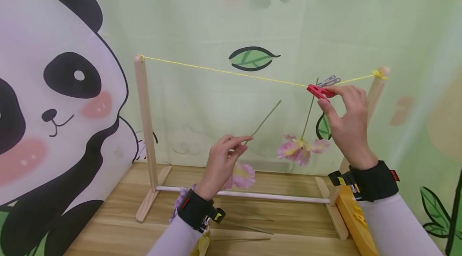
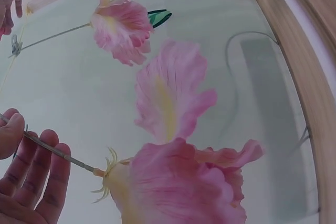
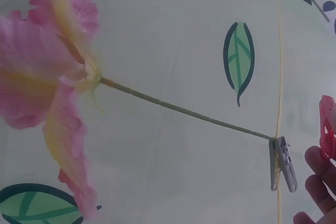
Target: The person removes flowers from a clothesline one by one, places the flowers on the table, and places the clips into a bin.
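My left hand (image 1: 224, 164) pinches the green stem (image 1: 267, 117) of a pink artificial flower (image 2: 184, 177), whose bloom hangs below the fingers. In my right hand (image 1: 348, 121) a red clothespin (image 1: 319, 91) is held between thumb and fingers, close to the yellow string (image 1: 223, 71). A grey clothespin (image 3: 282, 163) clips a second pink flower (image 1: 301, 150) to that string by its stem, bloom downward. In the right wrist view the red clothespin sits at the right edge, apart from the grey one.
Two wooden posts (image 1: 145, 123) carry the string, joined low down by a white rod (image 1: 274, 196). More stems (image 1: 249, 240) and a yellow flower (image 1: 203, 244) lie on the wooden table (image 1: 115, 224). At the right stands a yellow box (image 1: 355, 224). Behind hangs a panda-print curtain (image 1: 202, 15).
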Demonstrator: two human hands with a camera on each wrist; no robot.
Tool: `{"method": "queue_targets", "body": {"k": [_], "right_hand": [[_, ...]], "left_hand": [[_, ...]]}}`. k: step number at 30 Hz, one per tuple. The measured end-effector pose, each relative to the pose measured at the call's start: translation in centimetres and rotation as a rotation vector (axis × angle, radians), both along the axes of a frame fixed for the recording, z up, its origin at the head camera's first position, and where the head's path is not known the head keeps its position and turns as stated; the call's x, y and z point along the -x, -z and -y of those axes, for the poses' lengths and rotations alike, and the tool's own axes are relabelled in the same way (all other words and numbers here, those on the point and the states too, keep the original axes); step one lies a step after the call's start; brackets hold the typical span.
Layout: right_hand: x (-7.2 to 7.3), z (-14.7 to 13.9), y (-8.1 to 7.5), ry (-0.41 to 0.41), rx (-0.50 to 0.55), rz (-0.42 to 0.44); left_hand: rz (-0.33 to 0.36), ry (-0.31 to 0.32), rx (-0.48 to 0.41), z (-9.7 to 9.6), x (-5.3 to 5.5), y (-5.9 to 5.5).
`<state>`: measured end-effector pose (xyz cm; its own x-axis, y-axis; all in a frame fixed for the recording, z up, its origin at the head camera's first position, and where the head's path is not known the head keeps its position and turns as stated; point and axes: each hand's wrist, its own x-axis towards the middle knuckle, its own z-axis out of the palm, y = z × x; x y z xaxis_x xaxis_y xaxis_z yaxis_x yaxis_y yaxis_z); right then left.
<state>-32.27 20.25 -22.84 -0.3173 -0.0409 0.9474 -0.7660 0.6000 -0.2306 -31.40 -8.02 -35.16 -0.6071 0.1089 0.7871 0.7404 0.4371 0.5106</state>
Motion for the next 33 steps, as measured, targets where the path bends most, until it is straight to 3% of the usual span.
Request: {"method": "queue_targets", "body": {"k": [9,17,20,25,28,33], "right_hand": [[-3.1,0.8,1.3,0.005,0.090,0.040],[-2.2,-1.1,3.7,0.058,0.177,0.029],[-2.1,-2.1,4.2,0.079,0.207,0.014],[-1.7,-3.5,4.9,0.087,0.231,-0.026],[-2.3,-3.8,5.1,0.098,0.250,-0.038],[-3.3,-4.5,6.0,0.124,0.290,-0.013]], "left_hand": [[0.028,-0.011,-0.065,0.6,-0.6,1.4],[0.068,0.008,-0.114,0.6,-3.7,0.3],[0.074,0.006,-0.125,0.8,-4.4,0.2],[0.039,0.029,-0.108,1.5,-3.1,1.3],[0.045,0.047,-0.082,1.9,-1.9,2.2],[0.077,0.041,0.018,2.1,-1.7,2.3]]}}
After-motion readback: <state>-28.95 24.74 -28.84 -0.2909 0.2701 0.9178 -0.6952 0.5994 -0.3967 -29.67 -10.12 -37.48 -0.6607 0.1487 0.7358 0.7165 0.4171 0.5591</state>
